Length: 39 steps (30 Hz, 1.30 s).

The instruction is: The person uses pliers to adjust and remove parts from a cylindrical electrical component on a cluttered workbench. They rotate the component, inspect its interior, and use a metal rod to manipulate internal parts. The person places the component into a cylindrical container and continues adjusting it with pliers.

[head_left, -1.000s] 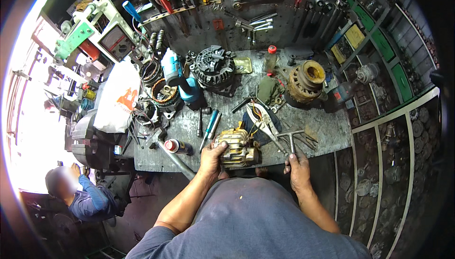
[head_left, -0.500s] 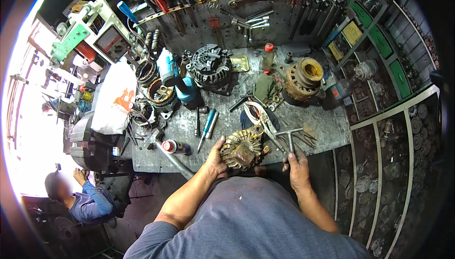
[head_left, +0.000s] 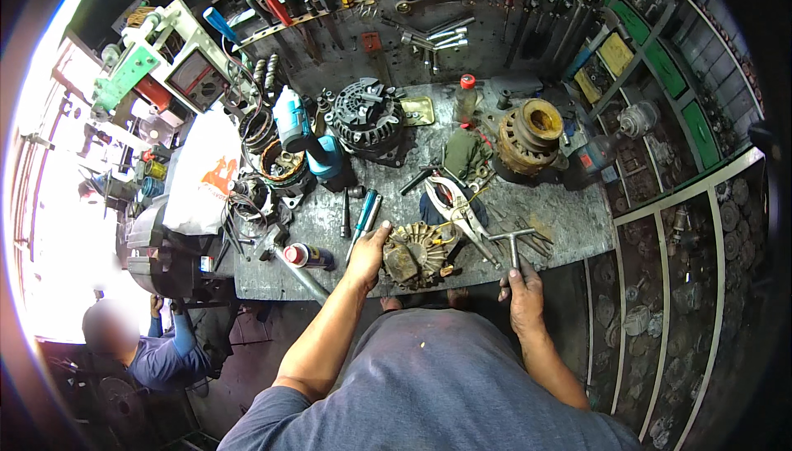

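Observation:
My left hand (head_left: 368, 260) grips the left side of a dirty, finned alternator (head_left: 419, 255) at the bench's front edge, its thumb upright and its other fingers partly hidden. The alternator has a blocky lump on its left and a short yellow wire at its upper right. My right hand (head_left: 525, 293) is closed around the shaft of a steel T-handle wrench (head_left: 513, 245), whose crossbar points up, just right of the alternator. Locking pliers (head_left: 455, 208) lie behind the alternator, partly over a dark round thing.
On the bench (head_left: 396, 195) stand a black alternator (head_left: 366, 117), a rusty housing (head_left: 528, 139), a blue cordless drill (head_left: 309, 133) and a spray can (head_left: 308, 256). A hammer (head_left: 297, 274) overhangs the front edge. A co-worker (head_left: 169, 356) sits at the lower left; parts shelves (head_left: 660, 286) stand right.
The finned alternator has turned in my left hand, so its blocky lump now faces left. My left hand has shifted slightly up and left. The co-worker has moved.

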Available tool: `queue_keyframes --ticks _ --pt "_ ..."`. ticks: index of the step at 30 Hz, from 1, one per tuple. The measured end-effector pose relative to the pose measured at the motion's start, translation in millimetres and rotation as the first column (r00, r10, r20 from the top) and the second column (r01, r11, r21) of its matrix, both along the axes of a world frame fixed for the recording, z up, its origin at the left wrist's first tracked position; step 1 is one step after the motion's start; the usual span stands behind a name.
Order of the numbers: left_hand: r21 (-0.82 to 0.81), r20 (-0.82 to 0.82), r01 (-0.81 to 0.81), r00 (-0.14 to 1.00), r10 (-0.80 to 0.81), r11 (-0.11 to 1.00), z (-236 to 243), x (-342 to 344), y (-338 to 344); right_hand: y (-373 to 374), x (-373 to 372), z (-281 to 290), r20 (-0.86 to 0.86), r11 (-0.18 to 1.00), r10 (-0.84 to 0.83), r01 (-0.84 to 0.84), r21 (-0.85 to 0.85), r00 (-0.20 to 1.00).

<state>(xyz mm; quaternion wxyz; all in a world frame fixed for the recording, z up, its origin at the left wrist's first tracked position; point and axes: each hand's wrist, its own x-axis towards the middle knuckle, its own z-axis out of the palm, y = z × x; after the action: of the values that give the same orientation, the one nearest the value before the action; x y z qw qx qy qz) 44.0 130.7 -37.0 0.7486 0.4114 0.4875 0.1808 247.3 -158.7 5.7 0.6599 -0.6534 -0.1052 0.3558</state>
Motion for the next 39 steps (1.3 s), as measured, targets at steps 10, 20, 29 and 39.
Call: queue_keyframes --ticks 10,20,29,39 --pt "0.075 0.178 -0.144 0.976 0.129 0.987 5.9 -39.0 -27.9 12.9 20.7 -22.0 0.145 0.995 0.063 -0.051 -0.090 0.987" --pt "0.562 -0.086 0.155 0.988 -0.129 0.813 28.6 -62.8 -64.7 28.6 66.7 -38.0 0.312 0.913 0.163 -0.023 -0.407 0.936" --pt "0.622 -0.176 0.130 0.984 -0.024 0.772 34.9 -47.5 -74.4 45.8 70.2 -37.4 0.666 0.857 0.336 0.077 -0.510 0.666" --pt "0.688 -0.333 0.220 0.942 0.031 0.691 54.8 -29.6 -75.7 50.4 75.5 -61.8 0.672 0.755 0.461 0.143 -0.640 0.579"
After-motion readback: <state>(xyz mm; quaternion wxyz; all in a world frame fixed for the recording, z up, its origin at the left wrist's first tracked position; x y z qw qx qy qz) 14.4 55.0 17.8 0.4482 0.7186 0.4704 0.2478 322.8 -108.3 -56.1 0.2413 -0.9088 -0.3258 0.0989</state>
